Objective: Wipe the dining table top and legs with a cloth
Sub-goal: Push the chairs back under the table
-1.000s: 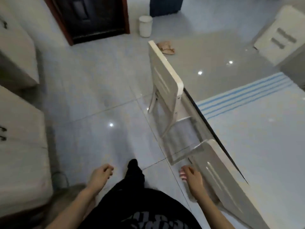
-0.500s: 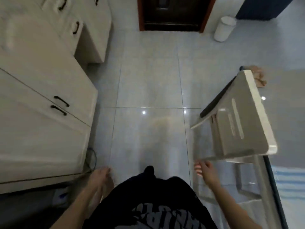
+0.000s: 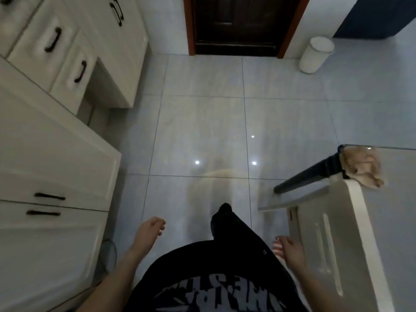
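Note:
The glass dining table (image 3: pixel 396 161) shows at the right edge, with one black leg (image 3: pixel 308 176) slanting down to the floor. A crumpled tan cloth-like thing (image 3: pixel 362 170) sits at its near corner; I cannot tell whether it lies on the glass or beneath it. My left hand (image 3: pixel 148 230) hangs low over the tiles with loosely curled fingers and holds nothing. My right hand (image 3: pixel 288 248) hangs relaxed and empty, just left of a white chair (image 3: pixel 337 244) tucked at the table.
White cabinets (image 3: pixel 56 165) with black handles line the left side. A dark door (image 3: pixel 236 23) stands straight ahead, a white bin (image 3: pixel 316 55) to its right, and a blue panel (image 3: pixel 371 16) beyond. Glossy grey floor tiles (image 3: pixel 202 131) lie between.
The view has swung left: the table and chair slid to the right edge while the cabinets and door came into sight. Both hands stay low and empty.

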Demonstrator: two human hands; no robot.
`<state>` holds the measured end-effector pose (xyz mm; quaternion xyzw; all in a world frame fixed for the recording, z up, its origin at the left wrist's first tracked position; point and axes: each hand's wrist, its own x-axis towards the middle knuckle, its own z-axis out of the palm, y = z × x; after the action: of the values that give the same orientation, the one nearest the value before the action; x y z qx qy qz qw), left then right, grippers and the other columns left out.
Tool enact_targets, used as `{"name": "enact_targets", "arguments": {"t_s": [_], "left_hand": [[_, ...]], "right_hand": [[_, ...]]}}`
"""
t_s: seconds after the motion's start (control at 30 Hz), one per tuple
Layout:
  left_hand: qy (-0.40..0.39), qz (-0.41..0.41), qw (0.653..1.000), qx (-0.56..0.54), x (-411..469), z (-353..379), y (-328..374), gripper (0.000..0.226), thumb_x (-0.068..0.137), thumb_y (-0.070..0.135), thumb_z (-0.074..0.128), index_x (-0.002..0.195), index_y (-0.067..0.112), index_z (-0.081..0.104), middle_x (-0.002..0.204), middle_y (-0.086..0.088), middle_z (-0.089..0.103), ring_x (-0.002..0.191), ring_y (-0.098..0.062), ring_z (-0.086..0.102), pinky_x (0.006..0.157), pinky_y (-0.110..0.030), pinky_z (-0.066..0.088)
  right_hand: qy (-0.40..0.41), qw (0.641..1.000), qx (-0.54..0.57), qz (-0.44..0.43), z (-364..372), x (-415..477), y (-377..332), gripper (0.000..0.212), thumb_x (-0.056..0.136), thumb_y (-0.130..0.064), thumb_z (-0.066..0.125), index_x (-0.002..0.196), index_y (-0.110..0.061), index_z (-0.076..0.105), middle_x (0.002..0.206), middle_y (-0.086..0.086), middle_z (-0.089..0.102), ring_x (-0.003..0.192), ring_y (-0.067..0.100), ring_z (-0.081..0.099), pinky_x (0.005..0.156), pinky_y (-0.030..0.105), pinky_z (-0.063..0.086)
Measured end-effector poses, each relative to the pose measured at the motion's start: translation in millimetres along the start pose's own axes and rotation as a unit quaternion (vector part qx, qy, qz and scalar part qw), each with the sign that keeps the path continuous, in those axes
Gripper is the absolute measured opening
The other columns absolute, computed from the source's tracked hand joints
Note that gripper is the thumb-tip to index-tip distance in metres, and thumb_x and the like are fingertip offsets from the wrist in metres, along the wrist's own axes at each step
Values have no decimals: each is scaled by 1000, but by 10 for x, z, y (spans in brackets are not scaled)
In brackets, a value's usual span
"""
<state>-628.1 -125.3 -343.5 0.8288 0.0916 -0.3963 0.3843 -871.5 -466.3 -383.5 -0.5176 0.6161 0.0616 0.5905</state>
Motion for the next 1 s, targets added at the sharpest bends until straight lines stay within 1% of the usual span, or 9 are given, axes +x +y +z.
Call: {"name": "enact_targets", "arguments": {"t_s": [0.1,0.2,0.4,0.57,0.7,0.77,0.83,0.9,1.0], "left_hand": [[3,-26,1000,-16,236,29,434,23,99,15,47,89,5,66,87,-13,65,75,-26,59,71,-33,46],[16,-34,999,-28,538,16,834,24,100,13,46,91,2,65,88,-16,65,78,-31,60,73,-34,47],[34,-62,996,-46,1310,18,1577,24,98,7,44,90,-3,64,89,-23,64,75,-31,58,68,-33,44],[15,-25,999,-14,2308,-47,2631,22,97,12,48,93,-3,64,90,-20,66,78,-30,60,68,-31,46],[-30,44,997,59,3150,-130,3882,21,98,16,48,90,7,65,89,-11,67,80,-24,60,71,-31,47],[-56,88,989,106,3480,-64,4552,21,98,15,47,87,13,65,86,-8,66,80,-22,60,70,-28,46],[-82,114,980,144,3758,95,5180,23,97,17,48,83,18,65,85,-6,67,79,-21,61,72,-31,46],[-117,138,968,174,3978,330,5702,23,96,16,49,80,20,65,83,-6,67,77,-21,60,76,-33,48],[-163,165,946,225,4213,801,6303,23,96,17,50,79,19,65,82,-6,66,75,-20,60,75,-32,48]], "right_hand": [[-5,1000,6,-23,118,386,-879,20,98,-4,47,83,1,60,74,18,60,53,21,60,43,20,47],[-32,996,-6,-80,291,746,-1761,17,98,-7,48,90,0,61,82,18,64,68,25,62,60,31,50],[-36,994,-8,-102,587,1532,-3024,15,98,-10,49,96,-1,61,87,17,66,76,29,63,65,31,50],[20,994,34,-104,634,2198,-3610,16,98,-8,48,92,-3,62,84,17,65,70,27,62,61,29,51],[88,991,83,-61,484,2521,-3931,18,99,-3,47,89,1,61,78,19,61,57,18,62,47,17,50],[120,986,113,-30,367,2599,-4088,16,97,-2,49,85,0,60,73,17,59,53,18,59,42,15,46],[145,978,147,-7,247,2684,-4218,18,95,-3,53,78,-3,59,65,13,58,46,13,57,39,17,43],[175,969,171,21,135,2772,-4287,21,94,-2,54,75,-4,60,59,10,59,43,12,56,40,18,44],[212,955,201,47,-27,2896,-4403,21,96,-5,52,77,-2,62,73,20,62,57,25,58,53,24,48]]}}
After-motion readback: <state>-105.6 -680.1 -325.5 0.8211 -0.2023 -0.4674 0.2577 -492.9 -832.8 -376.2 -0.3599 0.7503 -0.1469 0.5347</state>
